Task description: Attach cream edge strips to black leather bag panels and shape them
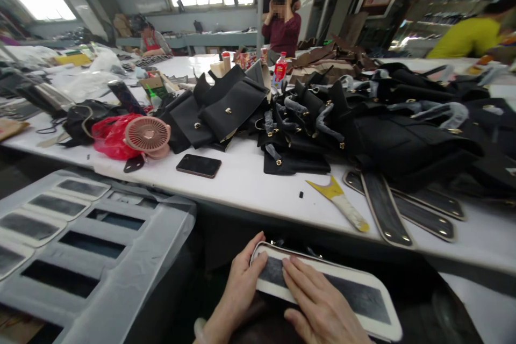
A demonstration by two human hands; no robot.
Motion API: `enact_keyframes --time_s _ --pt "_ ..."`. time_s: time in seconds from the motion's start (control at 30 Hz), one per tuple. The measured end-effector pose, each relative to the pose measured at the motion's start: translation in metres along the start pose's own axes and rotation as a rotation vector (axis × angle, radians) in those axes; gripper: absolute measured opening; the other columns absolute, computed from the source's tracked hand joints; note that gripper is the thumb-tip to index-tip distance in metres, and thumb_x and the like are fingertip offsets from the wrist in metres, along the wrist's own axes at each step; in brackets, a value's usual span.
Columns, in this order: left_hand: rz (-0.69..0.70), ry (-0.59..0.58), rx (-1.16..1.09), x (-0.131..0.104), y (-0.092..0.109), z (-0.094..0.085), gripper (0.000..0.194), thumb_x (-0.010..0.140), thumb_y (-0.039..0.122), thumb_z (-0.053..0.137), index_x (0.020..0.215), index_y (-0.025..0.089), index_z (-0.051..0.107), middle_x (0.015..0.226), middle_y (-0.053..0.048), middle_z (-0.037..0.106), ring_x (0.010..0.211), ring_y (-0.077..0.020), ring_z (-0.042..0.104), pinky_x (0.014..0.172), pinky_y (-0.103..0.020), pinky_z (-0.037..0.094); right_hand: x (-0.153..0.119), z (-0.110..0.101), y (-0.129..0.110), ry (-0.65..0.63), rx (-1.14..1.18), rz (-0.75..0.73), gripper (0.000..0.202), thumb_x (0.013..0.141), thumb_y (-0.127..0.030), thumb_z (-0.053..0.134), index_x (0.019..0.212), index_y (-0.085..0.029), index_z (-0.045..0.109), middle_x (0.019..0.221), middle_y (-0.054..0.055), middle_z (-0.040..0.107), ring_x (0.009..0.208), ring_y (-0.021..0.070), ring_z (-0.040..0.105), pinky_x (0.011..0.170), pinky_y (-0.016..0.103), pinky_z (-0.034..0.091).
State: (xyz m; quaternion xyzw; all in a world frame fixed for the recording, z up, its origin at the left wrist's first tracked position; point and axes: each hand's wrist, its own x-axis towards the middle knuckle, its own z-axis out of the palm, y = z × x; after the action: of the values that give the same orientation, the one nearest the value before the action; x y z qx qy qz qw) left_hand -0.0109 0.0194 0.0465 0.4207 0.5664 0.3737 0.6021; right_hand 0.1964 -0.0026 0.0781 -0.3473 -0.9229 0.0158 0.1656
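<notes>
Right up close there's a right hand (318, 293) laid flat, fingers side by side and not gripping anything, on a white-edged panel (360, 295) with a dark strip down its middle. The left hand (244, 274) is clamped on the panel's left end, thumb on top, fingers round the far edge. So the panel sits low, just in front of the wearer, near side of the bench (242, 177) and off it. Something dark is underneath, can't tell if it's attached.

My read: the step in hand is pressing or smoothing that strip down. I'd say the next move calls for a firm left hold and even pressure from the right fingers, so nothing creeps toward the white border.

Rest of it, big to small: the bench runs right across. To the left there's a grey slotted stand (133, 271) with four similar white-bordered pieces (56, 206) in a row. The heap of black leather-look bags (407, 129) is piled on the bench, with light-edged straps (385, 207) poking out in front. Then a red plastic bag (110, 137), a pink fan (148, 134) right beside it, a yellow-and-white scraper-like tool (342, 204), a phone (199, 165) lying flat, and one tiny black bit (301, 194) near the tool.
</notes>
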Motion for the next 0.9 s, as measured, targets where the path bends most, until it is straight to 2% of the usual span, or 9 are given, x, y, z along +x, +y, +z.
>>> enact_keyframes --time_s 0.13,0.23,0.3,0.37,0.5,0.63,0.73,0.83,0.9 --pt "0.073 -0.117 0.204 0.006 -0.006 -0.013 0.067 0.09 0.048 0.048 0.145 0.013 0.035 0.145 -0.016 0.045 0.133 -0.0266 0.043 0.114 -0.046 0.029 0.006 -0.01 -0.009 -0.065 0.294 0.209 0.041 0.089 -0.027 0.055 0.124 -0.007 0.061 0.13 0.015 0.059 0.123 0.0291 0.053 0.104 0.039 0.045" --pt "0.346 -0.022 0.53 0.01 -0.004 -0.022 0.056 0.09 0.041 0.051 0.142 0.022 0.04 0.153 -0.01 0.035 0.14 -0.0261 0.032 0.115 -0.051 0.025 0.01 -0.016 -0.01 -0.041 0.517 0.366 0.036 0.087 -0.023 0.054 0.117 -0.007 0.066 0.126 0.015 0.062 0.121 0.0267 0.054 0.108 0.037 0.04" --pt "0.584 0.035 0.7 0.009 0.003 -0.023 0.045 0.088 0.032 0.056 0.133 0.027 0.05 0.148 -0.008 0.041 0.137 -0.0257 0.037 0.112 -0.05 0.033 0.01 -0.016 -0.009 0.03 0.641 0.438 0.032 0.084 -0.018 0.055 0.11 -0.006 0.069 0.122 0.016 0.064 0.118 0.026 0.055 0.107 0.035 0.04" --pt "0.803 0.011 0.773 0.006 0.012 -0.017 0.035 0.087 0.023 0.057 0.121 0.028 0.058 0.134 -0.007 0.055 0.127 -0.0237 0.05 0.106 -0.043 0.044 0.011 -0.013 -0.01 0.148 0.76 0.496 0.028 0.078 -0.01 0.055 0.099 -0.007 0.073 0.114 0.015 0.068 0.112 0.0242 0.059 0.103 0.032 0.043" --pt "1.005 -0.215 0.863 0.003 0.024 0.007 0.03 0.088 0.015 0.052 0.117 0.022 0.057 0.114 -0.007 0.067 0.109 -0.017 0.064 0.092 -0.024 0.053 0.014 -0.009 -0.012 0.377 1.015 0.706 0.023 0.071 -0.004 0.054 0.076 -0.014 0.075 0.089 0.009 0.072 0.093 0.0195 0.065 0.088 0.028 0.049" --pt "1.167 -0.319 1.137 0.009 0.021 0.022 0.034 0.088 0.016 0.051 0.121 0.02 0.055 0.11 -0.003 0.071 0.098 -0.0119 0.069 0.083 -0.012 0.053 0.005 -0.022 -0.008 0.643 1.197 0.93 0.016 0.08 -0.02 0.059 0.071 -0.017 0.071 0.086 0.008 0.07 0.078 0.0188 0.065 0.071 0.028 0.051" --pt "1.278 -0.341 1.319 0.014 0.021 0.028 0.045 0.085 0.01 0.046 0.127 0.022 0.053 0.1 -0.001 0.072 0.085 -0.0103 0.07 0.075 -0.011 0.054 -0.024 -0.033 0.012 0.843 1.072 1.045 0.019 0.083 -0.035 0.062 0.082 -0.018 0.072 0.093 0.008 0.068 0.084 0.0198 0.063 0.076 0.029 0.049" --pt "1.35 -0.376 1.42 0.017 0.03 0.04 0.041 0.083 0.016 0.05 0.123 0.026 0.058 0.086 0.0 0.071 0.071 -0.0151 0.068 0.064 -0.021 0.056 -0.065 -0.023 0.042 1.003 1.053 1.407 0.032 0.073 -0.049 0.072 0.086 -0.02 0.072 0.096 0.006 0.069 0.093 0.0206 0.059 0.085 0.029 0.045" --pt "1.386 -0.393 1.412 0.02 0.036 0.051 0.028 0.085 0.026 0.054 0.111 0.026 0.063 0.087 -0.001 0.071 0.071 -0.0181 0.068 0.062 -0.026 0.056 -0.087 -0.005 0.055 0.963 1.168 1.548 0.037 0.067 -0.054 0.075 0.077 -0.018 0.071 0.087 0.007 0.069 0.089 0.0227 0.06 0.078 0.031 0.047"
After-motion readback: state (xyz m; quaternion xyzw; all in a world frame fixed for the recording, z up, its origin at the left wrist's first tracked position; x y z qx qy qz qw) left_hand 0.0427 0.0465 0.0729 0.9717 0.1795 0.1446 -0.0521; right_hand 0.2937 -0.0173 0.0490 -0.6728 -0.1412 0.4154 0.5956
